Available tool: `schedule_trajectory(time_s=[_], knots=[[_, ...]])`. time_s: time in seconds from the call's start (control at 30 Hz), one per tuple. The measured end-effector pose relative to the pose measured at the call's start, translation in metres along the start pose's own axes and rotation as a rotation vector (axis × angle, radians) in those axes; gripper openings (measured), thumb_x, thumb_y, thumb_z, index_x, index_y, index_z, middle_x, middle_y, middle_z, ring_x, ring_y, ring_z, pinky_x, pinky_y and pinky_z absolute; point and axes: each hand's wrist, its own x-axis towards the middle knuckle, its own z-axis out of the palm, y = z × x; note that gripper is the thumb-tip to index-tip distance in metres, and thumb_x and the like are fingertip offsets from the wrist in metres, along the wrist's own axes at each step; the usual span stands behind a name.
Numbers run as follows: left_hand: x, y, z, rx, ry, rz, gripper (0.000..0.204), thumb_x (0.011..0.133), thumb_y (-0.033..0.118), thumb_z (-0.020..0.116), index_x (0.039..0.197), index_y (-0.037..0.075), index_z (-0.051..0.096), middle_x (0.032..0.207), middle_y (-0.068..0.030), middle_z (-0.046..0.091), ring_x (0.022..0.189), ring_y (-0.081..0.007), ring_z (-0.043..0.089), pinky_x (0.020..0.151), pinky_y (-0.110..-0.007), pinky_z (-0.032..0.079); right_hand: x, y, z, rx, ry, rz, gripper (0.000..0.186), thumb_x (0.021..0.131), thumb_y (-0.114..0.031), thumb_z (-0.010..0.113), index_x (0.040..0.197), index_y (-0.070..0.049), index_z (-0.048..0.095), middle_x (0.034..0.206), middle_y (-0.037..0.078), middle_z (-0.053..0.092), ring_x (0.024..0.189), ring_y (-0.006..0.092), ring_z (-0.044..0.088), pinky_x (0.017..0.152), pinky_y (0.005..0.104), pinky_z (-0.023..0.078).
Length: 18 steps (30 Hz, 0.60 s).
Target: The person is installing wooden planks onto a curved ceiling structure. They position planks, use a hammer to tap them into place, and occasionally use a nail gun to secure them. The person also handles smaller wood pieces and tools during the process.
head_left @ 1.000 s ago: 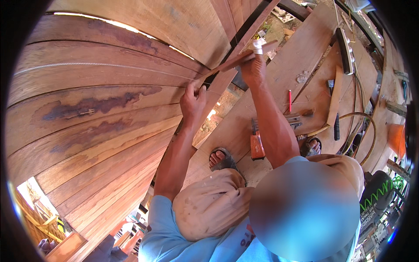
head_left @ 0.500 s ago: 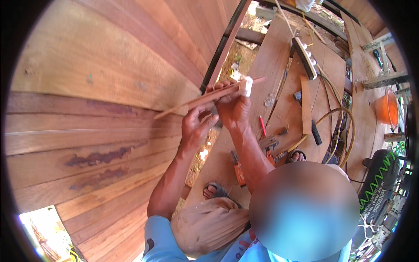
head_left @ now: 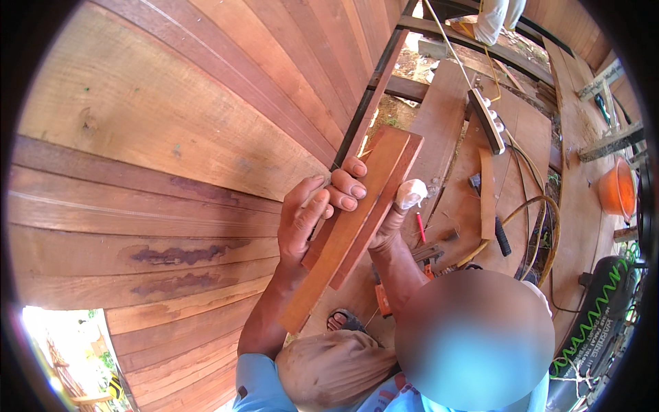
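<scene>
My right hand [head_left: 384,230] is closed round a small stack of reddish-brown wooden strips [head_left: 347,237], held tilted in front of me. Its fingers curl over the left side of the strips, and its thumb, wrapped in white at the tip, lies along the right side. The strips overlap unevenly; a lighter one faces me and reaches lower than the darker ones. Close by on the left, my left hand [head_left: 301,216] has loosely bent fingers beside the strips' edge and the right fingertips. Whether it touches the wood is hard to see.
A plank wall [head_left: 171,199] rises on the left. On the board floor lie a power strip [head_left: 486,121] with cables, a red pencil [head_left: 420,226], a hammer [head_left: 501,237], a loose wooden slat [head_left: 487,196] and an orange tool [head_left: 383,300]. An orange bucket [head_left: 616,190] stands right. Another person's leg [head_left: 491,20] shows at the far end.
The strips have turned from nearly edge-on to showing their broad faces and have come lower. My right hand has turned with them; my left hand stays close alongside.
</scene>
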Motion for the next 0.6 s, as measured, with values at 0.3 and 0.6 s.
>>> schedule_trajectory(time_s=[0.3,0.6], knots=[[0.028,0.027,-0.013,0.194,-0.082,0.134,0.031,0.082,0.010,0.077,0.113,0.006,0.072,0.122,-0.0129,0.068,0.123,-0.0294,0.062,0.115,-0.049,0.037,-0.014,0.010,-0.011,-0.033,0.231,0.030,0.082,0.077,-0.065,0.078,0.128,-0.007,0.052,0.117,0.009,0.060,0.115,0.0279,0.060,0.099,0.0481,0.051],[0.102,0.044,-0.028,-0.355,0.223,-0.408,0.020,0.092,0.009,0.072,0.107,-0.003,0.067,0.099,-0.0033,0.067,0.090,-0.0116,0.064,0.078,-0.027,0.052,-0.012,-0.042,-0.010,-0.613,0.499,-0.291,0.077,0.093,-0.070,0.052,0.130,-0.004,0.060,0.128,0.012,0.065,0.121,0.0289,0.060,0.100,0.0504,0.048]])
